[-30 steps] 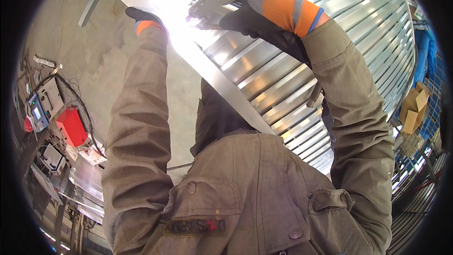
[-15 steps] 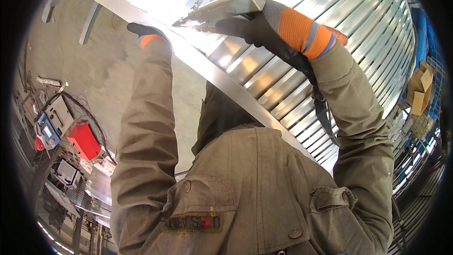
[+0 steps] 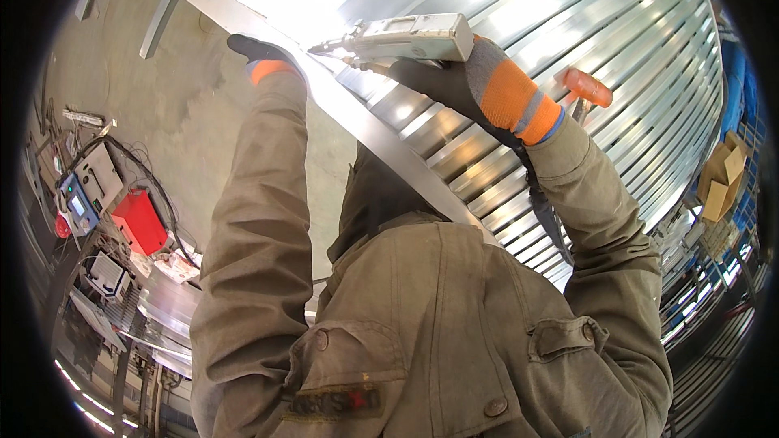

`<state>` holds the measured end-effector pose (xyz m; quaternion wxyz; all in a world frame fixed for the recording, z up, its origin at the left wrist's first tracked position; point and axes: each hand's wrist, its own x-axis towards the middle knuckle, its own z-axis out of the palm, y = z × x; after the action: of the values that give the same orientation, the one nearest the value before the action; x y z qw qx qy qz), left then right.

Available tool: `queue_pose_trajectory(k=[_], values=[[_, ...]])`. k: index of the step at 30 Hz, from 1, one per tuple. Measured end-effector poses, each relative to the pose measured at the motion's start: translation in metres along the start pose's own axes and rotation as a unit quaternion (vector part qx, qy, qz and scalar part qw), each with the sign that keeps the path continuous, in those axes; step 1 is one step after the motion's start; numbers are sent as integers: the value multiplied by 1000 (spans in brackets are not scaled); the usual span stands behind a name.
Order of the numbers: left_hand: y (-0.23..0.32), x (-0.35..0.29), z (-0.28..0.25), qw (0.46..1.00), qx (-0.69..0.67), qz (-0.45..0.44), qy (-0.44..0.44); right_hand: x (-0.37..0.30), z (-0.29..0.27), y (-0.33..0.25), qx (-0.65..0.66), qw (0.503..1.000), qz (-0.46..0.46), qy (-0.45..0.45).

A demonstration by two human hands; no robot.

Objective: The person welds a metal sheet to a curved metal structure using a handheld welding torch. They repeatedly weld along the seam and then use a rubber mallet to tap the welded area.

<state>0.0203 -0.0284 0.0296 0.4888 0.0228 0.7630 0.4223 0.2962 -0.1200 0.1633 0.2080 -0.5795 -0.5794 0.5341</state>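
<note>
Both my arms, in olive jacket sleeves, are raised in front of a ribbed, shiny corrugated metal wall [image 3: 625, 40]. My left hand [image 3: 261, 53], in a black glove with an orange cuff, curls over the edge of a long flat metal strip [image 3: 381, 142] that runs diagonally across the wall. My right hand [image 3: 454, 85], gloved the same way, holds a grey box-shaped hand tool [image 3: 406, 36] with its tip against the strip, just right of my left hand. An orange tool handle [image 3: 588, 88] shows behind my right wrist.
At the lower left stand a red box [image 3: 139, 221], grey equipment units with a small blue screen [image 3: 81, 204], and cables on a concrete floor [image 3: 174, 105]. Cardboard boxes [image 3: 722, 174] and blue racking sit at the right edge.
Both hands and the tool sit lower and more to the right in the picture than before. The bright glare has shrunk, and the orange handle has come into view.
</note>
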Motion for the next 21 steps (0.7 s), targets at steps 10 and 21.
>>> queue_pose_trajectory(k=[10, 21], values=[[6, -33, 3, 997, 31, 72, -26, 0, -10, -10, -3, 998, -1, -62], [-137, 262, -63, 898, 206, 377, -99, 4, -9, -13, -37, 996, 23, -79]])
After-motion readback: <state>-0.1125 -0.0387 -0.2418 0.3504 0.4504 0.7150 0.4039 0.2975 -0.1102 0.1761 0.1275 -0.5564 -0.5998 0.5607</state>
